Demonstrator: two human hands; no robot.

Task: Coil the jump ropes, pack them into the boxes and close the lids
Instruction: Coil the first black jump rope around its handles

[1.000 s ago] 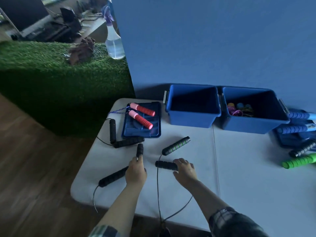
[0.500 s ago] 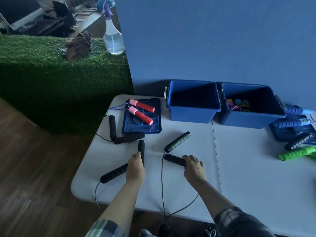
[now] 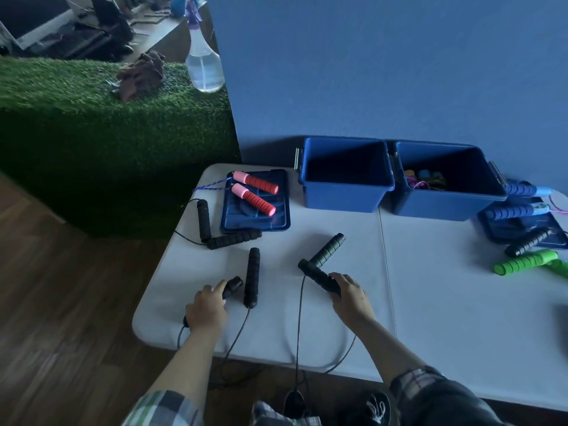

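Observation:
Two open blue boxes stand at the back: the left box [image 3: 344,198] looks empty, the right box [image 3: 445,207] holds coloured ropes. My left hand [image 3: 206,309] grips a black foam handle [image 3: 232,285] near the table's front left. Its twin handle [image 3: 252,276] lies just to the right. My right hand [image 3: 350,295] grips another black handle [image 3: 319,276], whose tip touches a black-and-green handle [image 3: 327,250]. Thin black cords trail over the table's front edge. A pink-handled rope [image 3: 255,192] lies on a blue lid [image 3: 255,222].
Another black-handled rope [image 3: 215,229] lies at the left edge. At the right are blue handles [image 3: 519,199], a second lid [image 3: 522,229], a black handle [image 3: 527,241] and a green handle [image 3: 525,261]. A spray bottle [image 3: 204,61] stands on the turf block.
My left hand has moved off the upright black handle leftward and taken hold of the slanted one. My right hand keeps its handle, which now points up-left and touches the black-and-green handle.

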